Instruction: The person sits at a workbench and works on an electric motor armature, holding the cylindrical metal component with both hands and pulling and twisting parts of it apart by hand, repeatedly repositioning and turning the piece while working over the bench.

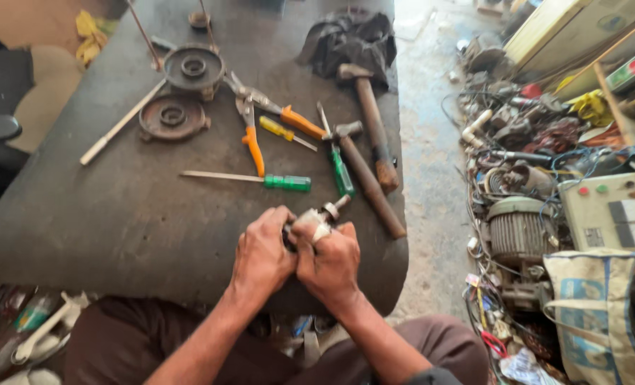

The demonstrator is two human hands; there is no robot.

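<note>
My left hand (262, 253) and my right hand (329, 262) are clasped together around a small metal part with a shaft (326, 214) at the near edge of the dark workbench (118, 214). The shaft end pokes out above my right fingers toward the far right. Most of the part is hidden inside my hands. Just beyond my hands lie a green-handled screwdriver (264, 180) and two wooden-handled hammers (371, 182).
Farther back on the bench lie orange-handled pliers (260, 117), a yellow screwdriver (282, 132), two round metal motor covers (182, 89), a metal bar (121, 122) and a dark cloth (349, 39). On the floor to the right are an electric motor (517, 228), tangled wires, a grey control box (610, 212) and a sack (595, 306).
</note>
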